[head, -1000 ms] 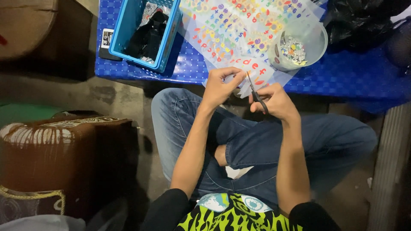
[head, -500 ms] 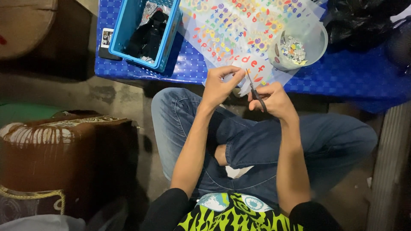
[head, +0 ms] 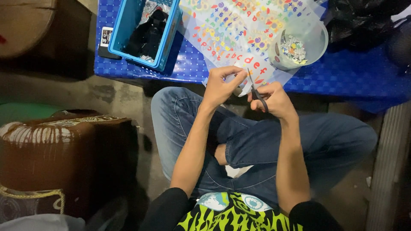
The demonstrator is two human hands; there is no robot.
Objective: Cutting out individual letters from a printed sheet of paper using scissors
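Pinching the near edge of a clear sticker sheet (head: 239, 38) in our left hand (head: 220, 85), we are working a pair of small dark-handled scissors (head: 256, 92) with our right hand (head: 274, 99), the blades pointing up into the sheet's lower border just past the row of red letters. Our left fingers (head: 234, 76) are closing tight on a small flap of the film; our right fingers are curling round the scissor handles, and we cannot tell how far the blades are standing apart. The sheet is lying mostly on the desk (head: 364, 72), its near end hanging over the edge towards our lap. We are judging it thin, light, floppy and a little slick, likely to sag or slide unless it is gripped close beside the cut line, as the left hand is doing, and likely to tear or crease if tugged. On the blue checked desk a pale plastic cup (head: 308, 38) holding small coloured bits is resting on the sheet's right part, helping to weigh it down, while a blue tray (head: 128, 25) with dark items and a small dark phone-like slab (head: 105, 40) are sitting well to the left. We are sitting cross-legged in jeans on a dim bare floor, with a brown patterned cushion or stool (head: 55, 149) at our left.
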